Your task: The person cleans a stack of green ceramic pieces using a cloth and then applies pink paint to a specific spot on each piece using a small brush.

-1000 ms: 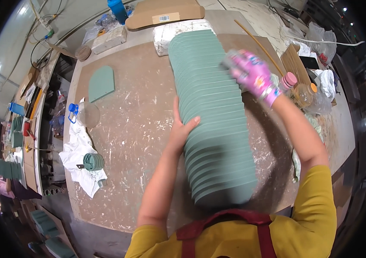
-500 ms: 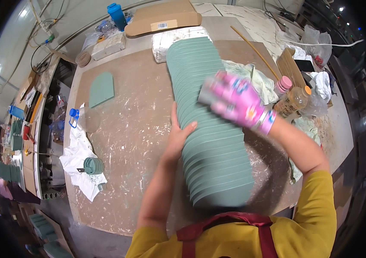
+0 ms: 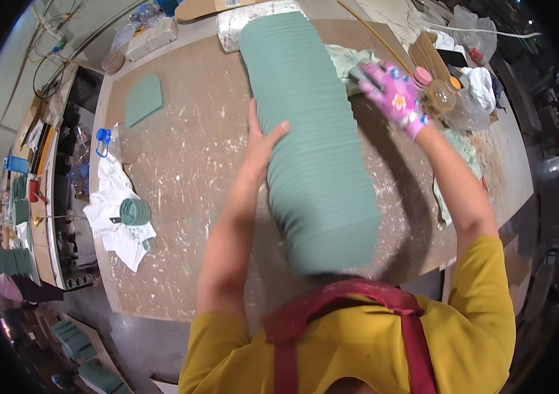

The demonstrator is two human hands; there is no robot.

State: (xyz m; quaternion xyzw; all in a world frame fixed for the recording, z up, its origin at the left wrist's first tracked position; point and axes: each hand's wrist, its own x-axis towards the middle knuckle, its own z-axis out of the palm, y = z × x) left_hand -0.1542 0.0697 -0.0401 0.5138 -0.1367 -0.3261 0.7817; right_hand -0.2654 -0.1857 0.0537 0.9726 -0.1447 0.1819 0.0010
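Note:
A long row of overlapping pale green pieces with rounded ends (image 3: 315,151) lies lengthwise on the brown worktable (image 3: 187,144), its near end close to my body. My bare left hand (image 3: 263,141) rests against the row's left side, thumb spread over its edge and fingers along the flank. On my right hand (image 3: 394,95) is a pink flowered glove. It is just right of the row's far half, holding a grey, flat-looking block (image 3: 358,73), blurred and partly covered by the fingers. Beneath it lies a crumpled pale green cloth (image 3: 342,59).
A single green arched piece (image 3: 144,100) lies left of the row. Nearer are a clear jug with a blue cap (image 3: 125,143) and a green coil-like bundle (image 3: 136,212) on white cloth (image 3: 114,231). Bottles (image 3: 439,97) stand right of my glove; a wooden stick (image 3: 374,34) lies behind.
My gloved right hand has moved off the row to its right side with the grey block. My left hand stays at the row's left edge. The whole view has shifted, so things appear higher.

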